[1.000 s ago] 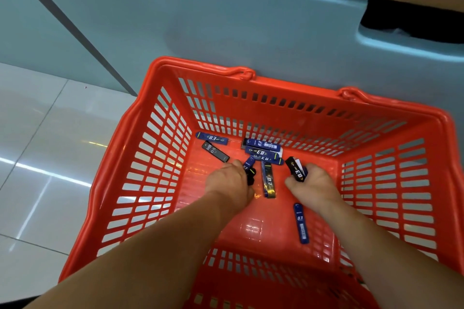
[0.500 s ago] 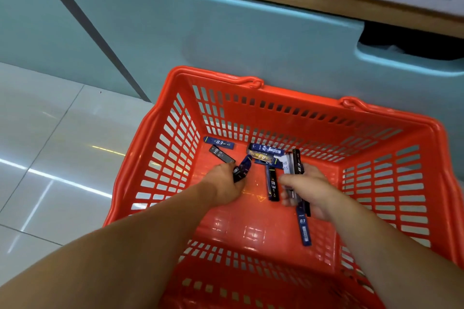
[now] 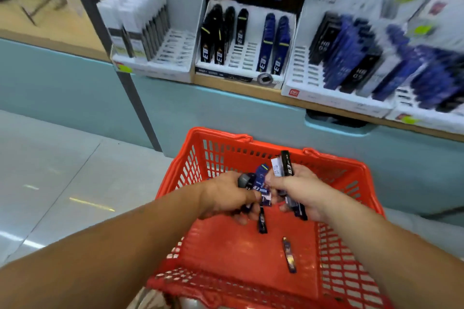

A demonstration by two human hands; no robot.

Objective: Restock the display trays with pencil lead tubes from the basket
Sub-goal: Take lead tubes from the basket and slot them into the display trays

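1. Blue and black plastic lead tubes (image 3: 259, 179) are now lifted above the red slatted plastic basket (image 3: 351, 165), gripped by the curled left hand (image 3: 223, 198) and right hand (image 3: 298, 190).
2. One blue tube (image 3: 288, 254) is left on the basket floor.
3. White cardboard display trays (image 3: 241, 57) are now brought into view, so placing is probably next.

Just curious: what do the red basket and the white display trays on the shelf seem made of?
Basket: likely moulded plastic, glossy; slotted walls, sheen on its floor. Display trays: probably matte white card or thin plastic, given ribbed slots; blur leaves it open.

Bare left forearm (image 3: 113, 246), bare right forearm (image 3: 376, 246), bare left grip (image 3: 223, 198), bare right grip (image 3: 305, 192).
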